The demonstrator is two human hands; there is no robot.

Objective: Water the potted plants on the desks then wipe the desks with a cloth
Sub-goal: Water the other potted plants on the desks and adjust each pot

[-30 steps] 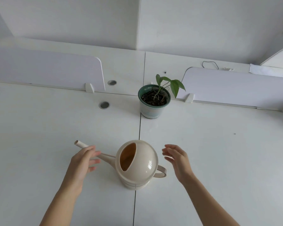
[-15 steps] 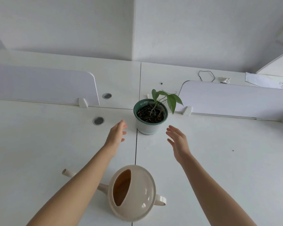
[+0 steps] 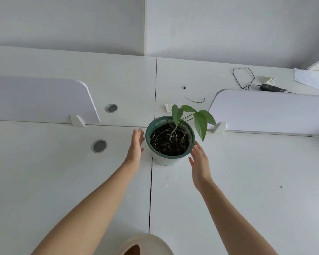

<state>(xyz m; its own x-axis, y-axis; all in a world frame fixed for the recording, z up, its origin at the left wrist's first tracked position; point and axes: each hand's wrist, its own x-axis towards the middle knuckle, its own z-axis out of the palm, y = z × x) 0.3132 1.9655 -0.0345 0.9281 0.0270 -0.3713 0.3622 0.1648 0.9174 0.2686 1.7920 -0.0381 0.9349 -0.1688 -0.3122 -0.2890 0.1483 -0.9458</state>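
Note:
A small green plant in a green-rimmed white pot stands on the white desk where the desk seams meet. My left hand is open just left of the pot, fingers straight, a small gap from its rim. My right hand is open at the pot's near right side, fingertips close to the rim. Neither hand holds the pot. The cream watering can sits at the bottom edge, only its top showing. No cloth is in view.
White divider screens stand at the left and right behind the pot. Two round cable grommets sit left of it. A black cable and a dark device lie on the far desk.
Both hands have left the watering can and reached forward to either side of the pot. My view moved forward, so the can slid to the bottom edge.

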